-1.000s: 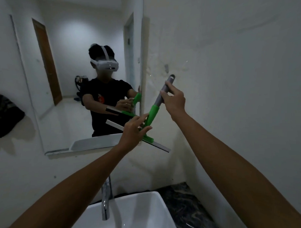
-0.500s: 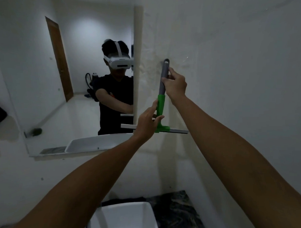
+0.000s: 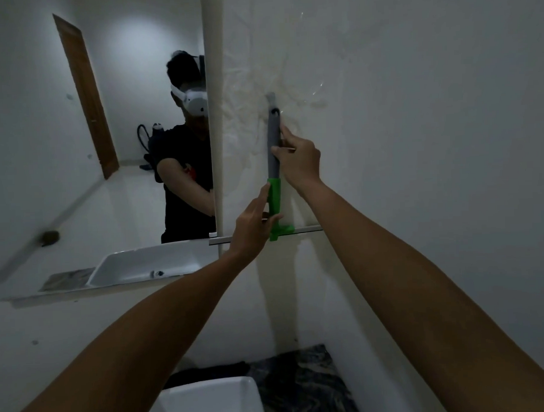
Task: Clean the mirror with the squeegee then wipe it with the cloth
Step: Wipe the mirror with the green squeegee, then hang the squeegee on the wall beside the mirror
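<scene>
The squeegee [image 3: 275,199] stands upright against the white wall just right of the mirror [image 3: 108,150]. Its grey handle points up and its long blade lies level at the bottom. The blade's left end reaches the mirror's right edge. My right hand [image 3: 300,158] is wrapped around the grey handle. Lower down, my left hand [image 3: 253,228] holds the green neck just above the blade. The mirror reflects a person in a dark shirt wearing a white headset. No cloth can be made out for certain.
A white sink [image 3: 209,402] sits below, on a dark marbled counter [image 3: 301,380]. Something dark lies behind the sink [image 3: 208,373]. The right wall [image 3: 416,139] is close to my right arm. A wooden door shows in the mirror's reflection.
The squeegee has swung from tilted to upright and its handle has risen along the wall. Both hands stayed on it. My view has shifted right and closer.
</scene>
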